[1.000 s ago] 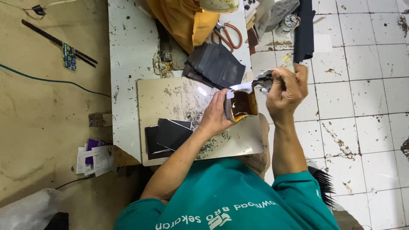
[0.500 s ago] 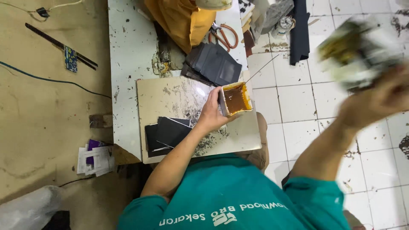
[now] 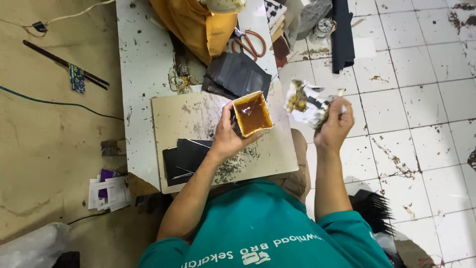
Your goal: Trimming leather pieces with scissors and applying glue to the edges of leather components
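My left hand [image 3: 229, 136] grips a small square white tub [image 3: 252, 114] filled with brown glue, held over the beige work board [image 3: 198, 119]. My right hand [image 3: 334, 126] is shut on a crumpled, glue-stained wad of paper [image 3: 307, 101], held just off the table's right edge above the tiled floor. Flat black pieces [image 3: 183, 158] lie on the board by my left forearm.
A stack of dark sheets [image 3: 237, 74] lies behind the tub. A mustard cloth bag [image 3: 203, 25] and orange-handled scissors [image 3: 250, 42] sit at the back of the white table [image 3: 141, 74]. Papers [image 3: 108, 191] and a cable [image 3: 54, 103] lie on the floor at left.
My right hand swung out to the right, away from the tub, then came back toward it holding the crumpled paper. The tub has tilted so its glue shows.
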